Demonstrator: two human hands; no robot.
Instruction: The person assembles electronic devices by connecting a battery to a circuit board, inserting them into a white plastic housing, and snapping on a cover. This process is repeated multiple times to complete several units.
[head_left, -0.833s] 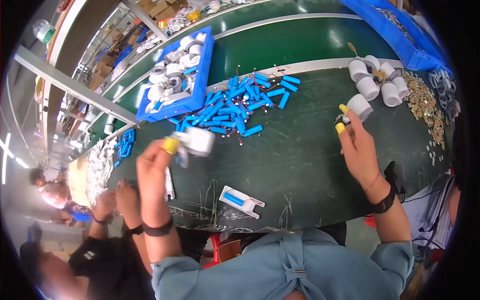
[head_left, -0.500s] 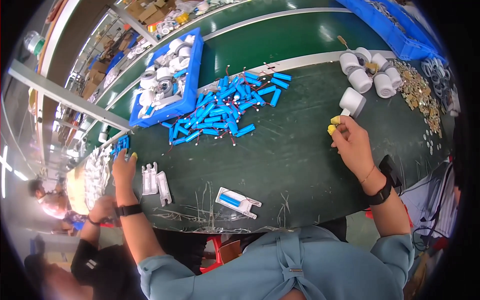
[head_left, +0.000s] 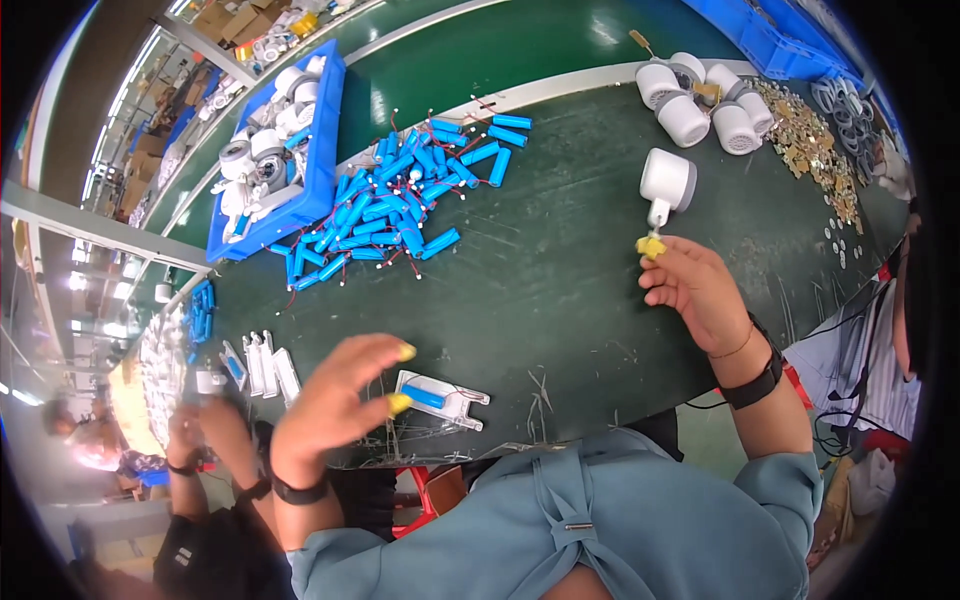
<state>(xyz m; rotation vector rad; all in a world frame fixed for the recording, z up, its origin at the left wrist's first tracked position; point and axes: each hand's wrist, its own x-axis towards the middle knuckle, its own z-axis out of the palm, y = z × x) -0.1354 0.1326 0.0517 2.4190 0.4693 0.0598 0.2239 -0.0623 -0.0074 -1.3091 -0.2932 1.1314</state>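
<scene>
My left hand (head_left: 335,405) is open, its yellow-capped thumb and finger spread apart. Its fingertips are by the left end of a white plastic half-shell (head_left: 455,408), which lies on the table with a blue cylindrical battery (head_left: 424,396) inside. I cannot tell whether the thumb touches the shell. My right hand (head_left: 695,290) is closed, pinching with yellow-capped fingertips the narrow white stem of a white cup-shaped head (head_left: 667,178) with a grey rim. The head is tilted, its stem toward me. Beyond it stands a cluster of similar white heads (head_left: 683,120).
A heap of blue batteries with red wires (head_left: 400,195) spreads over the middle-left. A blue crate (head_left: 325,150) of white parts stands behind it. Several white shells (head_left: 262,365) lie at left, near a co-worker's arm (head_left: 232,450). Small brass-coloured parts (head_left: 815,150) are piled at right.
My left hand has moved right and nearer, from beside the left-hand shells to the shell with the battery. My right hand still holds the white head's stem. The whole view has shifted.
</scene>
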